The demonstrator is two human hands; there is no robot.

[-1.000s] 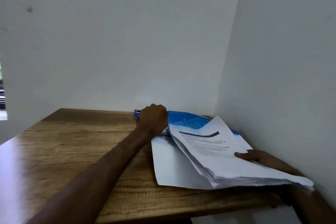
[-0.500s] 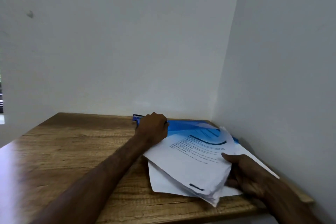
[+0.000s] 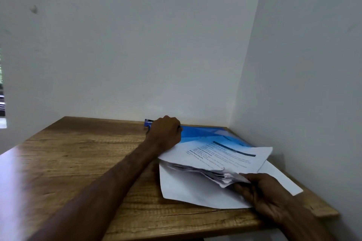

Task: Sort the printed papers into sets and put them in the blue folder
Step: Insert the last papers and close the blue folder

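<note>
A blue folder (image 3: pixel 197 133) lies in the far right corner of the wooden table (image 3: pixel 78 162), against the back wall. My left hand (image 3: pixel 166 133) is curled over its left end, beside a small dark blue thing (image 3: pixel 148 122) that the hand mostly hides. A thick stack of printed papers (image 3: pixel 221 157) slopes over the folder and over a blank white sheet (image 3: pixel 188 188). My right hand (image 3: pixel 260 191) grips the stack's near right corner, fingers under the fanned edges.
White walls close the table at the back and on the right (image 3: pixel 303 103). The table's front edge (image 3: pixel 176 229) runs across the bottom. A strip of window (image 3: pixel 2 100) shows at far left.
The paper stack has been turned and laid flatter over the folder. My right hand shifted from the stack's side to its near right corner. The left hand stayed on the folder's end.
</note>
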